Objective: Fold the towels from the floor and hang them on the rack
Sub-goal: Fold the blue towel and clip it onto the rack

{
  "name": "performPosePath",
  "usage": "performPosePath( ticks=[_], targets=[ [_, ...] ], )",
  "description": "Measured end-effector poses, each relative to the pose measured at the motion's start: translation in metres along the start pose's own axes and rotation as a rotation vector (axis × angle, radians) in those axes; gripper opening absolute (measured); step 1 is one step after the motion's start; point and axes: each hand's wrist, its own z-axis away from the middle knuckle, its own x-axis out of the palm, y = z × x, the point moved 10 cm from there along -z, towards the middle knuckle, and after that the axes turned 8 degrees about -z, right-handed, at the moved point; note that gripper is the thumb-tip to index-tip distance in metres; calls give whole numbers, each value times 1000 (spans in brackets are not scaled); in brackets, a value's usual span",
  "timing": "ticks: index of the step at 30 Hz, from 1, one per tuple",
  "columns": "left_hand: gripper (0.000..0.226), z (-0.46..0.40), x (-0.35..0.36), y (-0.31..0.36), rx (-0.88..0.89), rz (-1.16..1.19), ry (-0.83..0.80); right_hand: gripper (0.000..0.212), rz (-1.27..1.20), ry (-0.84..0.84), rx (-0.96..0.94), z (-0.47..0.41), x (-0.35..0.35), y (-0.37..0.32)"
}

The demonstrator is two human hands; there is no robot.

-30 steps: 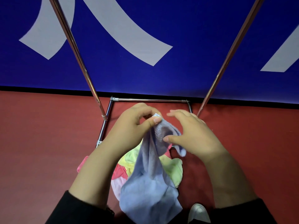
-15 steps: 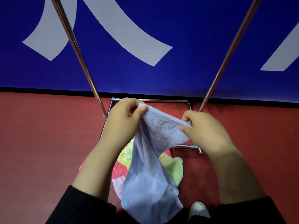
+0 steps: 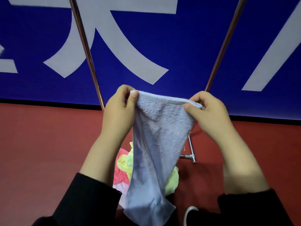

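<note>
A pale blue towel (image 3: pixel 156 144) hangs in front of me, its top edge stretched between both hands. My left hand (image 3: pixel 118 110) pinches the top left corner between thumb and fingers. My right hand (image 3: pixel 210 111) pinches the top right corner the same way. The towel's lower part droops down, twisted and narrow. Beneath it on the red floor lies a heap of other towels (image 3: pixel 123 167), yellow, green and pink, partly hidden by the blue one. The metal rack's two slanted poles (image 3: pixel 84 51) rise behind my hands; its base bar (image 3: pixel 192 150) shows low on the right.
A blue wall (image 3: pixel 187 46) with large white shapes stands right behind the rack. Red floor (image 3: pixel 40 152) spreads to both sides. The toe of a white shoe (image 3: pixel 190 214) shows at the bottom edge.
Both hands have risen and moved apart, spreading the blue towel's top edge from a bunched fold to a stretched line. The view has tilted up a little.
</note>
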Motion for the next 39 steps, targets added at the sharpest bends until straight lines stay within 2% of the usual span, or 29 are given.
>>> performPosePath(
  ticks=[3,8,10,13,15,18,21,24,26,27,29,32,35,39],
  targets=[
    [19,7,-8,12,15,-12,-67,11,-94,1,20,11,-9,-15],
    [23,14,-25,30,-3,39,-108,16,-205,-92,75,26,-7,-40],
    [26,16,-27,37,-39,183,-194,12,-403,-176,101,33,-3,-55],
    [30,28,-20,51,-105,456,-443,12,-747,-337,136,45,5,-76],
    [33,36,-17,59,-104,534,-539,12,-837,-390,143,49,7,-83],
    [48,41,-14,65,-115,631,-587,20,-880,-416,190,49,14,-82],
    [41,34,-11,51,-191,678,-551,29,-915,-340,310,41,18,-59],
    [34,20,-7,11,-298,491,-376,23,-760,-125,354,26,6,-23],
    [33,14,-5,0,-264,358,-284,11,-522,-21,322,18,-4,-7],
    [31,12,-3,-2,-239,304,-251,12,-415,10,299,15,-6,-2],
    [27,8,1,-6,-218,226,-198,18,-321,46,265,10,-7,8],
    [18,3,5,-12,-178,133,-130,12,-287,102,213,8,-6,16],
    [16,2,16,-22,-146,14,-125,7,-219,159,191,4,-7,29],
    [14,3,31,-39,-140,-77,-128,9,-61,136,199,1,-1,47]
  ],
)
